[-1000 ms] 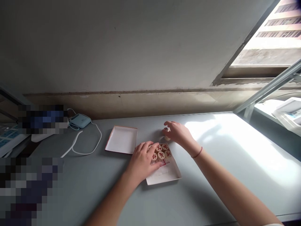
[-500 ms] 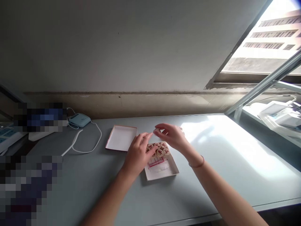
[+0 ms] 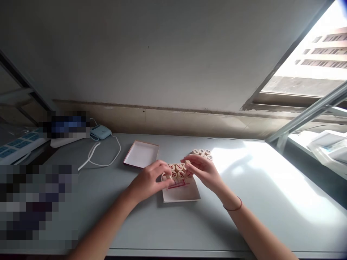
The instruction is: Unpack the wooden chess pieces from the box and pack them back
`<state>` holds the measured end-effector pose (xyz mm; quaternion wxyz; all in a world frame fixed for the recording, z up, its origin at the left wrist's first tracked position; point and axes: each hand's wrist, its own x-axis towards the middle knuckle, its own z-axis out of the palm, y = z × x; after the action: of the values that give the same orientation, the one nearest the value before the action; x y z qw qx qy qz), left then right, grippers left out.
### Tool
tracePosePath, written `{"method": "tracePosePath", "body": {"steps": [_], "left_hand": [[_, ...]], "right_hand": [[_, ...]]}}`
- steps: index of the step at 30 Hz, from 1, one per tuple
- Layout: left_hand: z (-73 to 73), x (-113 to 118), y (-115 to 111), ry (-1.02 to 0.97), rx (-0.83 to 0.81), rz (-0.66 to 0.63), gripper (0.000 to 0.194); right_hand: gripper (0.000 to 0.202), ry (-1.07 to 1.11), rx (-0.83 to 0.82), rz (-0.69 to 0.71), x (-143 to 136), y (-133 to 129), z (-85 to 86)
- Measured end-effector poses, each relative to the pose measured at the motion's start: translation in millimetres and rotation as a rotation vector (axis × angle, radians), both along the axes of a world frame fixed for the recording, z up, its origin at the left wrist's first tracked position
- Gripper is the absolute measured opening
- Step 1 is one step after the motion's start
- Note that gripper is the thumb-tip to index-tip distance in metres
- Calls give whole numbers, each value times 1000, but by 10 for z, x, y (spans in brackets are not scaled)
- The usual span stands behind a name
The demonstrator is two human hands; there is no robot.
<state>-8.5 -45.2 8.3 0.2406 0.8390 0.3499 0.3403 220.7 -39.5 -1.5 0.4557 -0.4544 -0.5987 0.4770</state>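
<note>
Round wooden Chinese chess pieces (image 3: 179, 167) with red characters stand in rows in the far half of a shallow white box (image 3: 187, 195). My right hand (image 3: 205, 171) pinches one Chinese chess piece (image 3: 188, 163) between thumb and fingers, at the right end of the rows. At the left end, my left hand (image 3: 148, 178) has its thumb and fingers curved round another piece (image 3: 169, 177), which they partly cover. In the near half of the box lies a flat sheet with red lines (image 3: 177, 184). More pieces with dark characters (image 3: 202, 151) sit grouped on the table behind my right hand.
The box lid (image 3: 141, 154) lies inside up on the grey table (image 3: 151, 227), left of the box. A white cable (image 3: 108, 165) runs from a light blue device (image 3: 101, 131) at the back left. A power strip (image 3: 21, 143) is farther left; a metal frame (image 3: 300, 119) stands right.
My right hand has come down and nearer with its piece to the box's rows. My left hand has shifted left, its fingers now round the left end. The dark-lettered group shows more fully.
</note>
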Motion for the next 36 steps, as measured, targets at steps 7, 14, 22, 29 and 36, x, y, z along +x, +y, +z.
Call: {"method": "tracePosePath", "body": {"steps": [7, 14, 22, 29, 36], "left_hand": [[-116, -41, -31, 173, 108, -99, 8], [-87, -46, -34, 285, 230, -62, 15], [-50, -19, 121, 134, 137, 178, 11], [-49, 73, 344, 286, 156, 167, 11], [-135, 88, 374, 263, 185, 176, 12]], "right_hand": [[26, -69, 58, 1, 87, -83, -116], [17, -267, 242, 53, 17, -206, -80], [28, -604, 505, 264, -259, -312, 12], [9, -839, 765, 356, -359, -164, -80], [5, -769, 697, 291, -317, -174, -48]]}}
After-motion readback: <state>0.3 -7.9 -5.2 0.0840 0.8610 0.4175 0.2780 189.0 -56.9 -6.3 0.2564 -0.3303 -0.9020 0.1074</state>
